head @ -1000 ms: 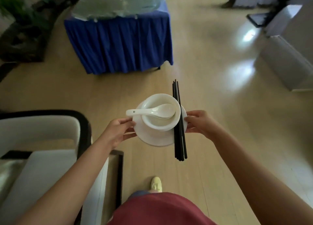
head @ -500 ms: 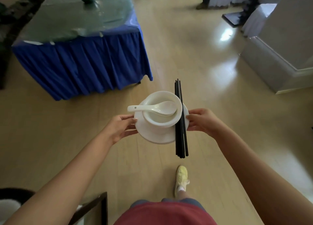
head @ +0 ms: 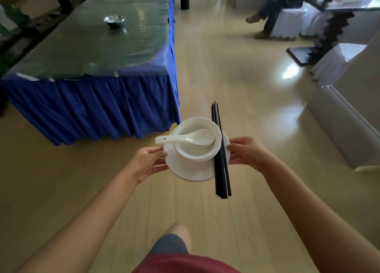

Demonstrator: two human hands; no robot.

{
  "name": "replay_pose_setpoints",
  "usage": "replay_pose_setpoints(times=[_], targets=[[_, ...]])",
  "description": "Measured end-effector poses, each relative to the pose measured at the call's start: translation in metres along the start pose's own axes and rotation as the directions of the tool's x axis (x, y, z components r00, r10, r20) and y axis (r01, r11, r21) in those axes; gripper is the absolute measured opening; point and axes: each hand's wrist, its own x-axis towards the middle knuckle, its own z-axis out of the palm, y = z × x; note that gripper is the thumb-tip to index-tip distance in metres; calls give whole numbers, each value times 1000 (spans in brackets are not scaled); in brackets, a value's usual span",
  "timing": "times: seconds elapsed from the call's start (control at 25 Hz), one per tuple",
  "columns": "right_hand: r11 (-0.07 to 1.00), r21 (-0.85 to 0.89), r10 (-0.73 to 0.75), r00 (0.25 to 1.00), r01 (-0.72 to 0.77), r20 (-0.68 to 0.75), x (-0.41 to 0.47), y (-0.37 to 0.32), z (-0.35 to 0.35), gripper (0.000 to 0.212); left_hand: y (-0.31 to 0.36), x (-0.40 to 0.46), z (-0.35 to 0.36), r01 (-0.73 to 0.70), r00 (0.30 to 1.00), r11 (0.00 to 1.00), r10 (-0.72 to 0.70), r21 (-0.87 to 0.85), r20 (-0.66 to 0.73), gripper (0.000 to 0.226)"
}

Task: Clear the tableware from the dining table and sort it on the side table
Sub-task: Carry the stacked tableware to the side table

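white plate [head: 191, 170] level | white bowl [head: 197, 149] on it | white spoon [head: 185, 139] across bowl | black chopsticks [head: 221, 153] on plate's right rim

A black cylinder [head: 184, 2] stands on the wooden floor [head: 236, 83]; a seated person's legs [head: 267, 16] show beyond.

— What is the white plate [head: 186, 171] made of?
— Glazed ceramic by its look, smooth and glossy, as are the bowl [head: 195, 152] and the spoon [head: 185, 138]. The black chopsticks [head: 221, 159] look smooth, with a dull sheen.
— And the long table [head: 92, 46]?
— A pleated blue cloth skirt [head: 92, 108], matt, under a clear plastic sheet that shines and wrinkles. The small bowl [head: 114, 20] on it is polished metal.
— The floor [head: 236, 77]?
— Pale wood planks, glossy, with bright glare.
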Motion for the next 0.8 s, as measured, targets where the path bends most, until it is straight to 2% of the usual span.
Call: replay_pose_setpoints(times=[0.24, 0.4, 0.56, 0.8], targets=[[1000, 10, -1, 1000, 1, 9, 134, -57, -39, 25, 69, 136, 11, 14, 1000, 1000, -14, 9, -9, 16], [1000, 20, -9, 1000, 9, 9, 215, -104, -64, 21, 126, 215, 15, 15, 999, 1000, -16, 22, 39, 17], [1000, -13, -12, 1000, 12, 19, 294, -147, -85, 18, 171, 286, 21, 21, 1000, 1000, -21, 0, -8, 16], [999, -40, -3, 991, 8, 137, 428, -201, -121, 20, 220, 397, 36, 27, 994, 997, -35, -77, -107, 15]])
